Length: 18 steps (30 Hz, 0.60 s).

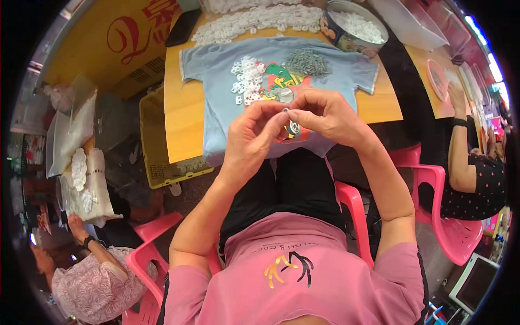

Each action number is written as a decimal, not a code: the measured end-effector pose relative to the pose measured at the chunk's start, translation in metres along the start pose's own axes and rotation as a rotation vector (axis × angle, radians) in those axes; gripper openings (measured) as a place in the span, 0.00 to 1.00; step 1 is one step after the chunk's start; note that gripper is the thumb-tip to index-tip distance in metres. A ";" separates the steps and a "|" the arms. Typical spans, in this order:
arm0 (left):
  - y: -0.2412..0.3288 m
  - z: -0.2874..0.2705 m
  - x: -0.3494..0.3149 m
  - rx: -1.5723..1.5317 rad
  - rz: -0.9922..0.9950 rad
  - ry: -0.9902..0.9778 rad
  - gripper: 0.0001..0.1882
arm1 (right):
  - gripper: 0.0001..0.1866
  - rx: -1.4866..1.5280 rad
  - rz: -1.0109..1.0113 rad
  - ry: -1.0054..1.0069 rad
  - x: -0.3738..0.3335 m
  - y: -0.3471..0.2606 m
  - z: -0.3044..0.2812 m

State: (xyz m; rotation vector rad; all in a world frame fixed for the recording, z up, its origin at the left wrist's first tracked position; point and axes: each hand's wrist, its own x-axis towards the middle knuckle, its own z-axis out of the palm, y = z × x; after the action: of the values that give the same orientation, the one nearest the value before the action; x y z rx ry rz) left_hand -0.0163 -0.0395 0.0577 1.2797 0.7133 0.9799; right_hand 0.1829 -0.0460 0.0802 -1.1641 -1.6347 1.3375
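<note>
My left hand [252, 135] and my right hand [330, 118] meet over the front part of a blue T-shirt [219, 111] spread on the table. Thumbs and forefingers of both pinch a tiny pale piece [286, 110] between them; its exact kind is too small to tell. Just beyond my left hand, small white plastic pieces [248, 81], some with red showing through, lie on the shirt. A pile of small grey metal-looking parts [309, 63] sits beyond my right hand, beside the shirt's colourful printed picture [279, 81].
Behind the shirt, a heap of white pieces [260, 21] covers the wooden table [184, 119]. A round tin [355, 24] holds more. A yellow crate [157, 157] stands at left. People sit on both sides, near pink chairs [441, 216].
</note>
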 end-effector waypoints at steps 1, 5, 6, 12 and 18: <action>0.000 0.004 -0.002 -0.062 -0.002 -0.006 0.10 | 0.08 0.039 0.024 0.015 -0.007 -0.001 -0.002; -0.002 0.012 -0.004 -0.160 -0.096 -0.037 0.09 | 0.07 0.230 0.072 0.055 -0.024 0.003 0.000; -0.005 0.012 -0.005 -0.187 -0.114 -0.050 0.09 | 0.07 0.230 0.076 0.062 -0.027 0.004 0.001; -0.012 0.012 0.008 -0.207 -0.159 -0.052 0.08 | 0.06 0.007 0.031 0.222 -0.031 0.023 -0.021; -0.031 0.003 0.030 -0.188 -0.097 -0.018 0.07 | 0.06 -0.795 -0.152 0.507 -0.016 0.048 -0.067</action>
State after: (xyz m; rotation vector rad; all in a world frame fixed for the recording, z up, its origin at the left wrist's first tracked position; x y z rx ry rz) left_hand 0.0055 -0.0144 0.0304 1.0788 0.6473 0.9322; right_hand 0.2599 -0.0361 0.0475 -1.6086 -1.8416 0.2135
